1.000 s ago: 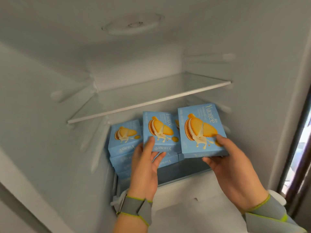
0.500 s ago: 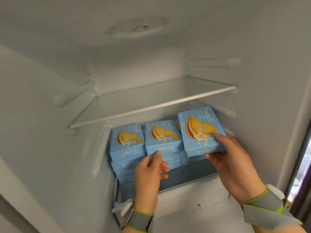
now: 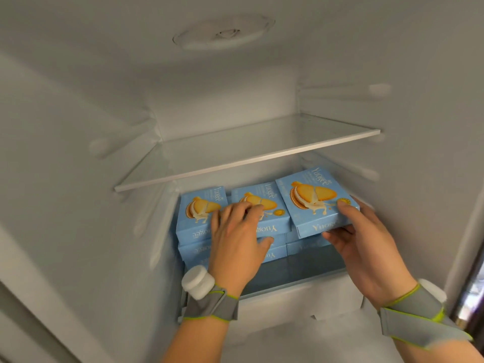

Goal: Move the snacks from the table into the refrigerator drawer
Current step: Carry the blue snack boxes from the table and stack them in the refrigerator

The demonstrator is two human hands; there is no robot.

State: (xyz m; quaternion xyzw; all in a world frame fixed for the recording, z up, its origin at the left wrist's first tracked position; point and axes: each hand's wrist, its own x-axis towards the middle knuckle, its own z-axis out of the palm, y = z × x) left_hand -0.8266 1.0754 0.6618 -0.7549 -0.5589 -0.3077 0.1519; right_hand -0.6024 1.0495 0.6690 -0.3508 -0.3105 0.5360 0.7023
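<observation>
1 box (image 3: pixel 314 205), tilted over the right stack (image 3: pixel 306 248) in the drawer (image 3: pixel 288 297), is gripped by the right hand (image 3: pixel 366 247), thumb on top, fingers under, while the left hand (image 3: pixel 235 239) lies flat on the middle box (image 3: pixel 275 224); likely light, stiff card, dentable, best held by its edges.

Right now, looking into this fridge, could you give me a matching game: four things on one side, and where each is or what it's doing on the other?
1 left hand
2 right hand
3 glass shelf
4 left box

A spans the fridge above the boxes
B grips the right box
C tops the leftmost stack
D rests on the middle box

Pairs: 1-D, 2-B, 3-A, 4-C.
</observation>
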